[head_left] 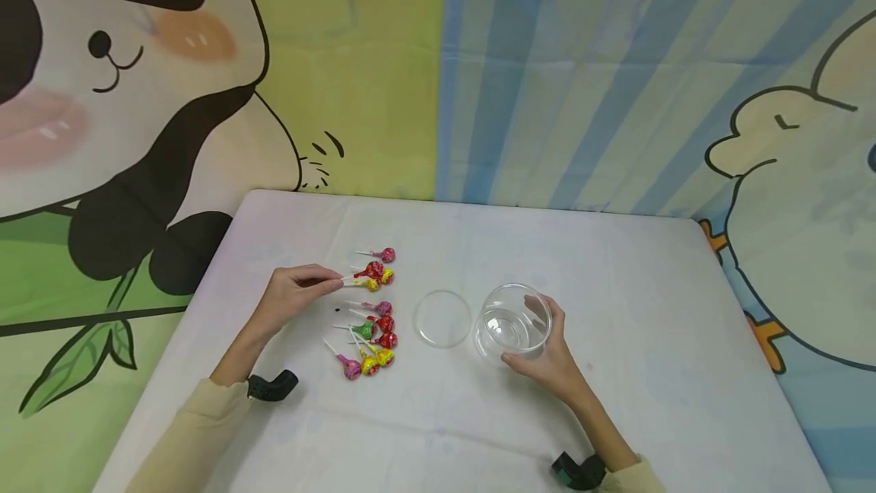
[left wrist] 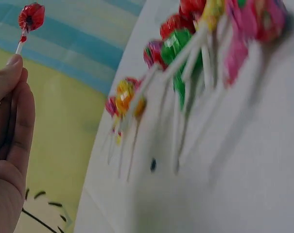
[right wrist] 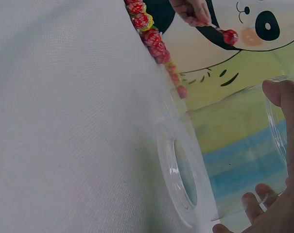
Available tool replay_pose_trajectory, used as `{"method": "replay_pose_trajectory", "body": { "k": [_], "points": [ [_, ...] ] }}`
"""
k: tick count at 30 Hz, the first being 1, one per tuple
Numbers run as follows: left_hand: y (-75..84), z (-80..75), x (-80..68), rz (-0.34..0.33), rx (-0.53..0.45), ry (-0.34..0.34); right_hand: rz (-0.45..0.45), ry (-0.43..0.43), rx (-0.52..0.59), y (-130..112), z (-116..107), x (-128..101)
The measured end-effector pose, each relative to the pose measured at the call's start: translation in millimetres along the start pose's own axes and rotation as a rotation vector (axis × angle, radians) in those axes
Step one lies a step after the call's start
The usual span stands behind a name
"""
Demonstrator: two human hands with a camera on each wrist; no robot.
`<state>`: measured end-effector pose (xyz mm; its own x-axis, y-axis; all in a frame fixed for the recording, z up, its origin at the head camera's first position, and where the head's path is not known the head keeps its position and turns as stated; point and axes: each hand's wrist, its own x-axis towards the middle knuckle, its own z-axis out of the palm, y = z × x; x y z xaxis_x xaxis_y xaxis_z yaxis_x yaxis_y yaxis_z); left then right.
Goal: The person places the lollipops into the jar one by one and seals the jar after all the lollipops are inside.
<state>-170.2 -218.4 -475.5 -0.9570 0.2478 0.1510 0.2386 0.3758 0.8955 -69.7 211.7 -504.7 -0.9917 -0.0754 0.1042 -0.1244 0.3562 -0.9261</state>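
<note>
My left hand (head_left: pixel 301 291) pinches the white stick of a red lollipop (head_left: pixel 372 270), lifted a little above the table; the same red lollipop (left wrist: pixel 31 16) shows above my fingertips (left wrist: pixel 13 65) in the left wrist view and again as the red lollipop (right wrist: pixel 229 36) in the right wrist view. Several wrapped lollipops (head_left: pixel 369 326) in red, yellow, green and pink lie scattered on the white tablecloth (head_left: pixel 616 265). My right hand (head_left: pixel 547 356) grips a clear plastic jar (head_left: pixel 513 323) standing upright. Its clear round lid (head_left: pixel 442 318) lies flat just left of it.
The table has a far edge against a cartoon panda and striped backdrop (head_left: pixel 479 74). A small dark speck (head_left: pixel 337 310) marks the cloth near the lollipops. Black wrist cameras (head_left: pixel 272 385) sit on both forearms.
</note>
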Motion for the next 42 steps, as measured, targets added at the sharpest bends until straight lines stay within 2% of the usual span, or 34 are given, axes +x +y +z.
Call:
{"method": "replay_pose_trajectory", "body": {
  "k": [3, 7, 10, 12, 16, 25, 33, 42],
  "points": [
    [21.3, 12.4, 1.3, -0.004, -0.079, -0.015, 0.001, 0.003, -0.001, 1, 0, 1],
    [43.2, 32.6, 8.4, 0.016, -0.204, -0.073, 0.006, 0.003, -0.003, 2, -1, 1],
    [50.7, 48.5, 14.8, 0.031, -0.296, -0.113, 0.007, 0.003, 0.002, 2, -1, 0],
    [53.0, 58.9, 18.4, 0.033, -0.322, -0.137, 0.004, 0.002, 0.0, 2, -1, 1],
    [58.5, 78.3, 23.3, 0.04, -0.306, -0.186, -0.006, 0.008, 0.001, 2, -1, 2],
    [75.9, 117.7, 33.1, 0.007, -0.304, -0.284, 0.007, 0.018, -0.011, 4, 0, 2],
    [82.4, 135.2, 36.0, -0.015, -0.326, -0.33, 0.037, 0.005, 0.002, 2, 2, 3],
    [89.8, 152.2, 41.4, 0.041, -0.349, -0.36, 0.024, 0.01, -0.017, 0, 1, 2]
  ]
}}
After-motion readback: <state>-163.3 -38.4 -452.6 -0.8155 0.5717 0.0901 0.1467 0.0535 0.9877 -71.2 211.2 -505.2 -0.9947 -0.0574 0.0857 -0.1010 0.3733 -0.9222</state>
